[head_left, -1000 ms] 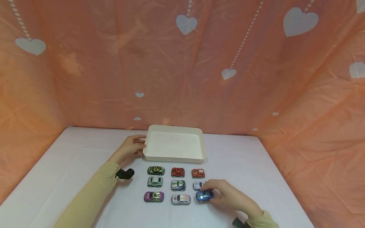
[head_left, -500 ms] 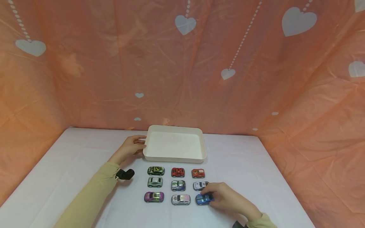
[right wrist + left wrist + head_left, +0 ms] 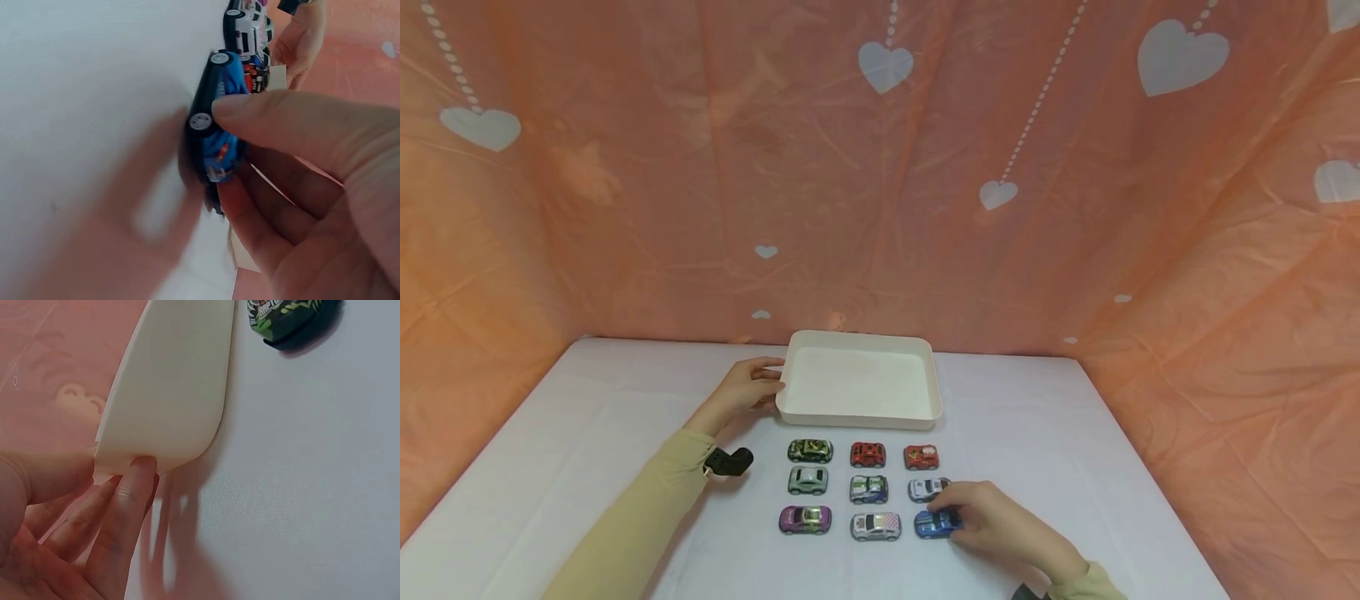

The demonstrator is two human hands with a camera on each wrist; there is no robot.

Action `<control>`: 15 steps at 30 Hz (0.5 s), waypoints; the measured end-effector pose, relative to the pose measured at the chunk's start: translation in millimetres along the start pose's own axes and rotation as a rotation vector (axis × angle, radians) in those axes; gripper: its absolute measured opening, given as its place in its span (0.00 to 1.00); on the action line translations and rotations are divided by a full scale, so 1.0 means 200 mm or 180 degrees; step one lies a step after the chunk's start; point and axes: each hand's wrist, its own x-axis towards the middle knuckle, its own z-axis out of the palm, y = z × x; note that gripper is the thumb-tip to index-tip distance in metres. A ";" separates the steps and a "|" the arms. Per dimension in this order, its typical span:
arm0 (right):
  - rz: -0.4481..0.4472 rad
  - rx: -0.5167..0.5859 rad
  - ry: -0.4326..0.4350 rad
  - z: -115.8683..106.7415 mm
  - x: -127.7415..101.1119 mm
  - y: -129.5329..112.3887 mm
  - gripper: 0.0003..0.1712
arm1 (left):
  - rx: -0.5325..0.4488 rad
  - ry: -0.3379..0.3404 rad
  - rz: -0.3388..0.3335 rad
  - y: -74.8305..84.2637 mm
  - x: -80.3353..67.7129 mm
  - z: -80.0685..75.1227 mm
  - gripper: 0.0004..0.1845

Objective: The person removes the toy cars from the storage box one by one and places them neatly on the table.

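Note:
A shallow cream tray (image 3: 859, 421) lies at the back middle of the table. My left hand (image 3: 741, 393) holds its left side, thumb at the rim and fingers against the outer wall in the left wrist view. A blue toy car (image 3: 934, 524) stands at the front right of three rows of toy cars. My right hand (image 3: 1003, 523) pinches this car between thumb and fingers, close over the white tabletop. Behind it is a white toy car (image 3: 927, 489), partly covered by the fingers in the head view. To its left stands a silver toy car (image 3: 876, 527).
Red toy cars (image 3: 868, 454) and a green camouflage toy car (image 3: 810, 451) form the back row before the tray. A purple toy car (image 3: 805, 520) stands front left. Orange cloth (image 3: 865, 275) with hearts surrounds the white table (image 3: 625, 417).
The right hand has lowered the blue car slightly into line with the front row, its fingers shifting down off the white car. The left hand and tray stay where they were.

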 end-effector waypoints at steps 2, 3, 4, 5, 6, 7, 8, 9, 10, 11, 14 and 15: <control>-0.0043 0.0008 0.0033 -0.01 -0.01 0.00 0.22 | 0.0000 0.0009 0.0004 -0.01 0.00 0.00 0.27; -0.0055 0.0006 0.0053 -0.01 -0.01 0.00 0.23 | -0.0012 0.0013 0.0013 -0.01 0.01 0.00 0.27; -0.0062 0.0001 0.0077 -0.02 -0.02 0.00 0.23 | -0.0021 0.0014 0.0027 -0.01 0.01 0.00 0.27; -0.0060 0.0001 0.0100 -0.03 -0.02 0.00 0.23 | -0.0034 0.0021 0.0037 -0.02 0.01 0.00 0.27; -0.0072 0.0018 0.0122 -0.04 -0.02 0.00 0.23 | -0.0037 0.0030 0.0054 -0.02 0.01 0.00 0.27; -0.0069 0.0045 0.0136 -0.05 -0.02 0.00 0.23 | -0.0046 0.0031 0.0068 -0.03 0.01 0.00 0.27; -0.0073 0.0073 0.0157 -0.07 -0.02 0.01 0.22 | -0.0048 0.0035 0.0081 -0.03 0.01 0.00 0.27; -0.0103 0.0087 0.0190 -0.09 -0.02 0.01 0.20 | -0.0045 0.0038 0.0096 -0.03 0.01 0.00 0.27; -0.0122 0.0102 0.0220 -0.11 -0.01 0.02 0.19 | -0.0051 0.0045 0.0105 -0.03 0.00 0.00 0.27; -0.0141 0.0118 0.0256 -0.13 -0.01 0.03 0.18 | -0.0049 0.0047 0.0116 -0.03 0.00 -0.01 0.27; -0.0224 0.0079 0.0414 -0.20 0.01 0.06 0.17 | -0.0059 0.0036 0.0152 -0.03 -0.03 -0.04 0.27; -0.0232 0.0054 0.0472 -0.23 0.02 0.08 0.17 | -0.0052 0.0032 0.0179 -0.03 -0.05 -0.06 0.27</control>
